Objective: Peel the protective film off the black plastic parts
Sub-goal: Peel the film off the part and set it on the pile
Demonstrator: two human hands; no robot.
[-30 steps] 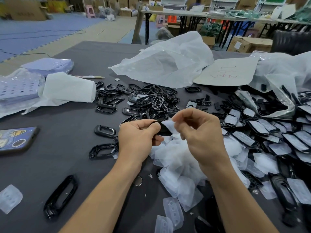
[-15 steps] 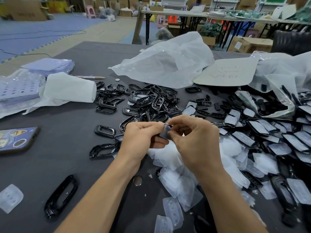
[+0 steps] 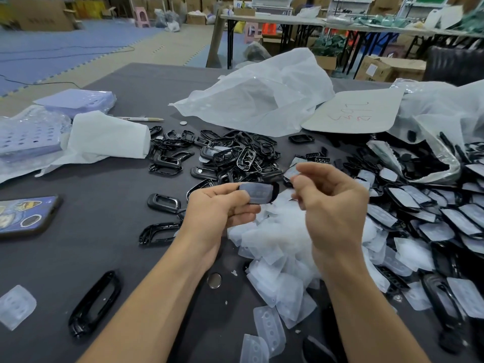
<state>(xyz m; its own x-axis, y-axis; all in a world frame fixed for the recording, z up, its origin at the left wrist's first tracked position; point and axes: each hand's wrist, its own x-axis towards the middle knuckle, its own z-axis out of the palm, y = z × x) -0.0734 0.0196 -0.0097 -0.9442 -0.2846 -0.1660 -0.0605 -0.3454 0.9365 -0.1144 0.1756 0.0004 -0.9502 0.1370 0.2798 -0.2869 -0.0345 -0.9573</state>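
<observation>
The left hand pinches a film-covered black part above the pile of loose films; the right hand, fingers curled, hovers just beside it, apart.

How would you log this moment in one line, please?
step: film peel | left hand: holds black part, film on | right hand: beside part, not touching, grip unclear

Looks across a dark grey worktable into a wide, evenly lit hall. Shows blue foam mats on the floor at left, with a beige floor strip beside them. Farther back, takes in long tables on dark legs, stacked cardboard boxes, a pink stool and, at right, a dark chair.
</observation>
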